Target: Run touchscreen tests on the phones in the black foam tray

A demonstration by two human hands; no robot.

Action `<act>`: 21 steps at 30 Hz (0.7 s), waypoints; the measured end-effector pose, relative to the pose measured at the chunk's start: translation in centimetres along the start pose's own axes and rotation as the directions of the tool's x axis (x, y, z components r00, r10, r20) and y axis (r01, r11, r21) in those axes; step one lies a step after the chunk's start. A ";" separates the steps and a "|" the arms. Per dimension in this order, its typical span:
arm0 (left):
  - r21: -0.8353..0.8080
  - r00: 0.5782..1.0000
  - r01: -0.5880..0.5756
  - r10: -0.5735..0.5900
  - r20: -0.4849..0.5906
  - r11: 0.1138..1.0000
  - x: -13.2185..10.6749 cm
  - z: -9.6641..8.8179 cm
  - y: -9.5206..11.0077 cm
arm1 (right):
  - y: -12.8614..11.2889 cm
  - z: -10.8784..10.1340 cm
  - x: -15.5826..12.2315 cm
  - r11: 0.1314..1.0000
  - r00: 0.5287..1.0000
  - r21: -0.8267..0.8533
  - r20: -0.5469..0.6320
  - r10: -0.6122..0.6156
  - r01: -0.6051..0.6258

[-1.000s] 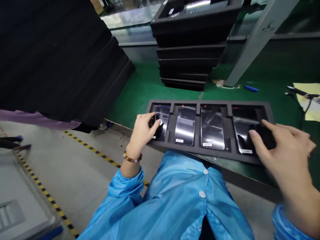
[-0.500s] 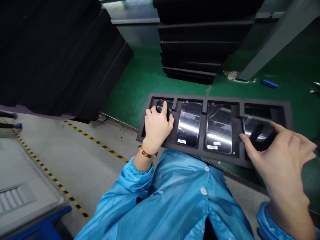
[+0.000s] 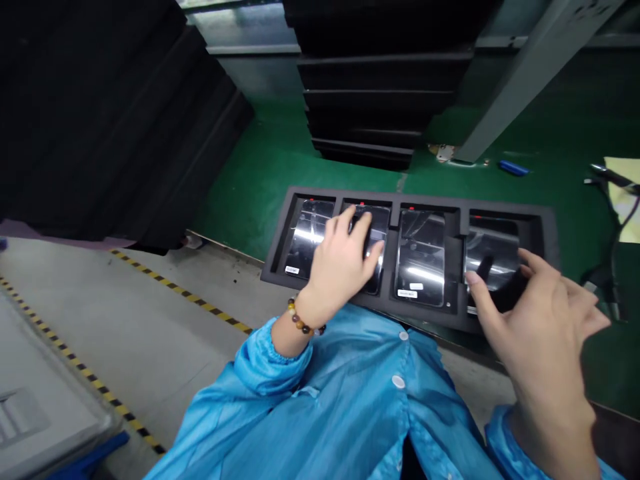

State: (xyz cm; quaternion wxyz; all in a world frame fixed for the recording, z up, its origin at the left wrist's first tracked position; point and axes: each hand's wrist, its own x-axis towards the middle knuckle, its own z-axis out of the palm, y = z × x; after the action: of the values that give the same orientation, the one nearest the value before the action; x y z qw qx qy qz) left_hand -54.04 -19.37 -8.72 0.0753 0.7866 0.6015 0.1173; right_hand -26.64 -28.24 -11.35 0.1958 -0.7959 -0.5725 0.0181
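Observation:
A black foam tray (image 3: 400, 199) lies on the green bench and holds several glossy dark phones in separate slots. My left hand (image 3: 343, 263) rests over the second phone (image 3: 379, 220), fingers curled round a small dark object that is mostly hidden. To its left, the first phone (image 3: 306, 237) lies uncovered. My right hand (image 3: 537, 313) hovers over the fourth phone (image 3: 493, 253) at the tray's right end, thumb and fingers closed on a black block (image 3: 503, 290). The third phone (image 3: 423, 257) lies untouched between my hands.
A stack of black trays (image 3: 375, 100) stands behind the tray. A leaning pile of black foam (image 3: 115, 113) fills the left. A grey post (image 3: 520, 73), a blue pen (image 3: 510, 168), yellow paper with cables (image 3: 623, 193) sit right. Floor with hazard tape (image 3: 190, 297) lies left.
My left hand has moved right, from the first phone to the second. My right hand has stayed over the fourth phone with the black block.

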 end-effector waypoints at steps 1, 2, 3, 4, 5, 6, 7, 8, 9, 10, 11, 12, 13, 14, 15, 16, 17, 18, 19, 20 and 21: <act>0.008 0.999 -0.028 0.028 0.032 1.000 0.3 0.4 1.0 | 0.3 -0.2 0.0 0.999 1.000 0.038 0.005 0.005 -0.005; 0.035 0.998 -0.040 0.038 0.058 0.999 0.6 0.7 1.9 | 0.8 -0.5 0.0 0.997 1.000 0.079 0.000 0.010 -0.010; 0.070 0.997 -0.038 0.033 0.072 0.997 1.0 1.0 2.7 | 1.4 -0.7 0.1 0.993 1.000 0.119 -0.011 0.017 -0.016; 0.102 0.997 -0.028 0.021 0.077 0.994 1.3 1.2 3.2 | 2.1 -0.8 0.2 0.988 1.000 0.155 -0.023 0.021 -0.018; 0.128 0.997 -0.019 0.009 0.073 0.992 1.6 1.4 3.6 | 2.8 -1.0 0.3 0.982 0.999 0.187 -0.036 0.021 -0.014; 0.146 0.998 -0.011 0.002 0.064 0.989 1.9 1.5 3.9 | 3.6 -1.2 0.3 0.977 0.999 0.212 -0.047 0.014 -0.004; 0.160 0.998 -0.010 0.001 0.056 0.987 2.1 1.6 4.1 | 4.2 -1.3 0.3 0.973 0.998 0.231 -0.060 0.002 0.012; 0.170 0.999 -0.011 0.003 0.050 0.985 2.3 1.7 4.2 | 4.8 -1.4 0.3 0.969 0.998 0.247 -0.067 -0.014 0.030; 0.175 0.999 -0.011 0.003 0.046 0.984 2.4 1.7 4.3 | 5.2 -1.4 0.3 0.965 0.997 0.259 -0.072 -0.028 0.046; 0.175 0.999 -0.007 -0.001 0.043 0.985 2.4 1.7 4.3 | 5.5 -1.5 0.2 0.961 0.996 0.271 -0.081 -0.039 0.060; 0.165 0.999 0.001 -0.007 0.040 0.986 2.4 1.8 4.2 | 5.6 -1.5 0.2 0.955 0.995 0.286 -0.088 -0.052 0.075; 0.144 0.999 0.005 -0.011 0.038 0.990 2.3 1.8 3.9 | 5.7 -1.5 0.2 0.948 0.993 0.303 -0.096 -0.069 0.095; 0.112 1.000 0.003 -0.006 0.029 0.994 2.1 1.7 3.5 | 5.8 -1.6 0.2 0.939 0.990 0.321 -0.101 -0.098 0.126; 0.063 1.000 -0.010 0.010 0.007 0.998 1.9 1.6 2.8 | 5.9 -1.6 0.1 0.928 0.986 0.336 -0.101 -0.135 0.162; 0.002 0.999 -0.039 0.039 -0.026 0.999 1.6 1.5 2.0 | 6.1 -1.6 0.1 0.916 0.979 0.347 -0.096 -0.178 0.201; -0.061 0.995 -0.079 0.075 -0.068 0.995 1.3 1.2 0.9 | 6.3 -1.6 0.0 0.903 0.970 0.355 -0.085 -0.226 0.241; -0.116 0.987 -0.125 0.112 -0.114 0.985 0.8 0.9 -0.2 | 6.6 -1.6 -0.1 0.891 0.960 0.357 -0.074 -0.271 0.279; -0.156 0.977 -0.170 0.145 -0.158 0.973 0.3 0.5 -1.4 | 7.0 -1.7 -0.3 0.880 0.948 0.357 -0.068 -0.311 0.314; -0.180 0.965 -0.216 0.182 -0.188 0.960 -0.2 0.1 -2.6 | 7.4 -1.7 -0.4 0.866 0.935 0.359 -0.065 -0.349 0.348; -0.192 0.954 -0.263 0.225 -0.199 0.945 -0.8 -0.3 -3.6 | 7.8 -1.7 -0.5 0.850 0.919 0.361 -0.065 -0.389 0.385; -0.200 0.942 -0.312 0.275 -0.192 0.929 -1.3 -0.7 -4.5 | 8.2 -1.7 -0.5 0.829 0.898 0.361 -0.063 -0.435 0.427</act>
State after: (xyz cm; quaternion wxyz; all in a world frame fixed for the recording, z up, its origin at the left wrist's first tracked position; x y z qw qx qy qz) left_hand -58.75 -19.46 -9.39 0.0980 0.8420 0.4633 0.2585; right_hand -18.96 -31.43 -12.58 0.3333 -0.5954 -0.7257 0.0882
